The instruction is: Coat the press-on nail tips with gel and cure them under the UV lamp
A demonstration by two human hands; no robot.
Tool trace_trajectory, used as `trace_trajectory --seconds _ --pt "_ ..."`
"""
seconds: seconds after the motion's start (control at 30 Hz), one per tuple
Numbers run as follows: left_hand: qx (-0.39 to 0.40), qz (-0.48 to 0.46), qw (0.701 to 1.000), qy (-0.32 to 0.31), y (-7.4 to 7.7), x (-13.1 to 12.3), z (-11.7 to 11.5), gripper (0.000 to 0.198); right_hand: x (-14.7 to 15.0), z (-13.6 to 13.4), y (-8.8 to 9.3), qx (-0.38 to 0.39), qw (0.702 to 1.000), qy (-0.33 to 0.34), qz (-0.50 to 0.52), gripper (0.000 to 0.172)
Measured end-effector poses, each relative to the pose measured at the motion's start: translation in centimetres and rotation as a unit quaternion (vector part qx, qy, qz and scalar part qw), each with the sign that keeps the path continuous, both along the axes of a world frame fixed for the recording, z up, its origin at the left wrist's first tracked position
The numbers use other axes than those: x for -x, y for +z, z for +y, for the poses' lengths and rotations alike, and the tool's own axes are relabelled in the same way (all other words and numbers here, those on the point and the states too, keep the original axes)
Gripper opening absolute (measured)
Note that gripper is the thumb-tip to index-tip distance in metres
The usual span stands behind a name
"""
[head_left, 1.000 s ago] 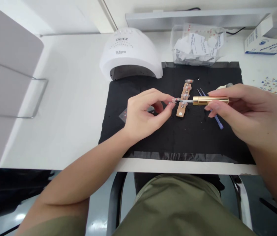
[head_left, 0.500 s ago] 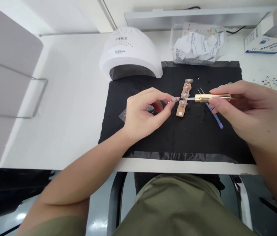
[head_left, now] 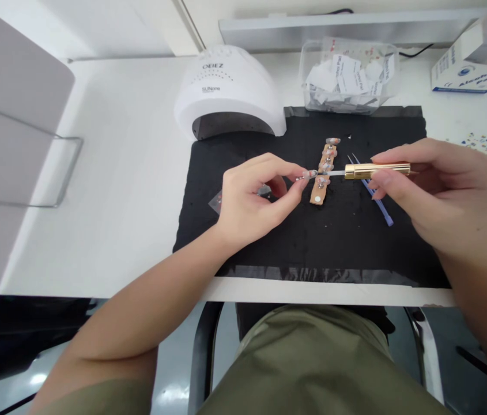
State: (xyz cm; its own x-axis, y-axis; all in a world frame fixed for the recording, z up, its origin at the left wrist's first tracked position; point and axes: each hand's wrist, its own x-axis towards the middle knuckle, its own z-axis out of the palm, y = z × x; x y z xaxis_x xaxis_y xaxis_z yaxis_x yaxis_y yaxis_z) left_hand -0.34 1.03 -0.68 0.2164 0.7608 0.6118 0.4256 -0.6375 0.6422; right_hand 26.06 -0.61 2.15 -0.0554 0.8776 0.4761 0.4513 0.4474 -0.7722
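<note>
Left hand (head_left: 258, 199), grip closed, pinches a false nail (head_left: 310, 173) at its two o'clock, above a black mat (head_left: 312, 242); right hand (head_left: 446, 199) grips a gold-handled brush (head_left: 377, 170). A tremor could smudge the nail.

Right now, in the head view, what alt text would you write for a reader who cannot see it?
The right hand holds a gold-handled brush, its thin tip reaching a small false nail pinched in the left hand. Beneath the brush, a tan strip of decorated false nails lies on a black mat, with a white UV nail lamp beyond.
</note>
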Motion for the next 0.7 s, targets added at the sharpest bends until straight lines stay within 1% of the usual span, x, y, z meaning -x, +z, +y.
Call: trace_trajectory --seconds 0.3,0.5,0.7 --pt "0.002 -0.002 1.0 -0.003 -0.01 0.02 0.06 0.01 -0.02 -0.11 -0.09 -0.007 0.999 0.035 0.021 0.02" --pt "-0.006 -0.007 1.0 -0.01 -0.02 -0.01 0.05 0.008 0.05 -0.22 -0.02 -0.009 0.999 0.036 0.023 0.025" --pt "0.001 0.002 1.0 -0.007 -0.06 0.1 0.16 0.012 0.06 -0.27 0.16 -0.015 0.999 0.044 0.024 0.027"
